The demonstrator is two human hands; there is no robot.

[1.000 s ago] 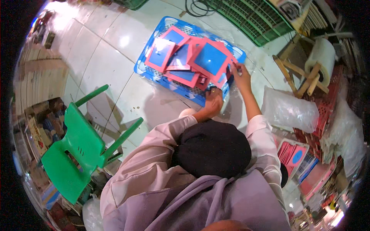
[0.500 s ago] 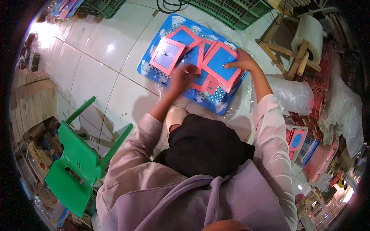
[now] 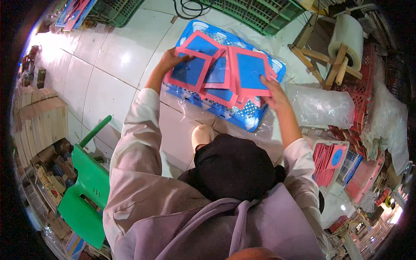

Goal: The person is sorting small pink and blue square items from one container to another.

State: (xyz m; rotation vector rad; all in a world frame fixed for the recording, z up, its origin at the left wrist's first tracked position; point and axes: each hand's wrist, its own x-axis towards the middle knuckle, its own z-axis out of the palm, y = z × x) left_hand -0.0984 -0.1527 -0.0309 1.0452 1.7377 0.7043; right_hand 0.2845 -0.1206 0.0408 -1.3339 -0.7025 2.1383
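Observation:
Several flat square pieces with pink borders and blue middles lie overlapping on a blue lattice plastic crate (image 3: 249, 121). My left hand (image 3: 170, 60) grips the upper left corner of the leftmost pink-bordered piece (image 3: 189, 71), thumb on top of it. My right hand (image 3: 275, 92) holds the right-hand pink-bordered piece (image 3: 252, 71) by its lower right edge, thumb on its face and fingers partly hidden beneath. Between them a middle piece (image 3: 216, 73) lies partly covered, and another piece (image 3: 200, 43) shows behind the left one.
A green chair (image 3: 89, 182) stands at my left. Green crates (image 3: 255, 13) sit beyond the blue one. To the right are a clear film roll (image 3: 346, 41) on a wooden stand (image 3: 305, 56), a plastic-wrapped bundle (image 3: 323, 104) and a white bin (image 3: 327, 173) of pink pieces.
My left hand has moved left and away to the leftmost piece's corner. My right hand has come nearer, down the right-hand piece's edge, and that piece has turned.

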